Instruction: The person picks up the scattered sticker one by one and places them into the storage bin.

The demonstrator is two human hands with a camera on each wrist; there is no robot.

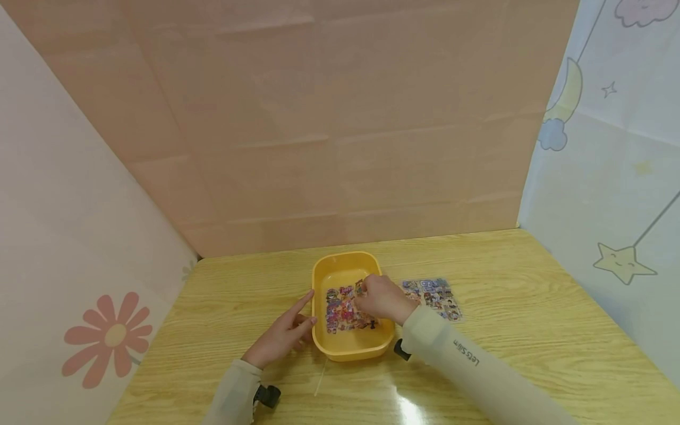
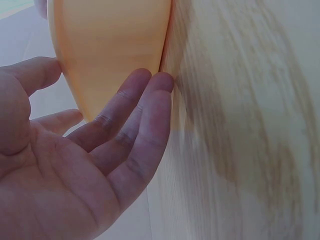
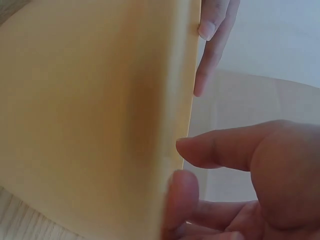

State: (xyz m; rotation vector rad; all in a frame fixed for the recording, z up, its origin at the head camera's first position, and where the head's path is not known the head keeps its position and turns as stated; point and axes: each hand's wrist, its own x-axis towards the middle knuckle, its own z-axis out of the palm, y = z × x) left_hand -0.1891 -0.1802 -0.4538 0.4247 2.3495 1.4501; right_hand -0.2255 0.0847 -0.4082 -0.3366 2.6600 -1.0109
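Observation:
A yellow plastic basin (image 1: 352,355) stands on the table, with a colourful sticker sheet (image 1: 340,316) inside it. My right hand (image 1: 385,298) reaches over the basin's right rim. Its curled fingers pinch the sheet near the upper right edge; the contact itself is hidden behind the hand. In the right wrist view, the basin's wall (image 3: 95,120) blocks what lies beyond the thumb and index finger. At the basin's left side, my left hand (image 1: 284,336) touches the rim with loosely extended fingers (image 2: 145,125). A second sticker sheet (image 1: 443,298) lies on the table, partly behind my right wrist.
A thin pale strip (image 1: 320,379) lies on the wood-grain table (image 1: 239,307) in front of the basin. A tan sheet backs the table (image 1: 329,147), and patterned white panels (image 1: 600,177) stand at both sides.

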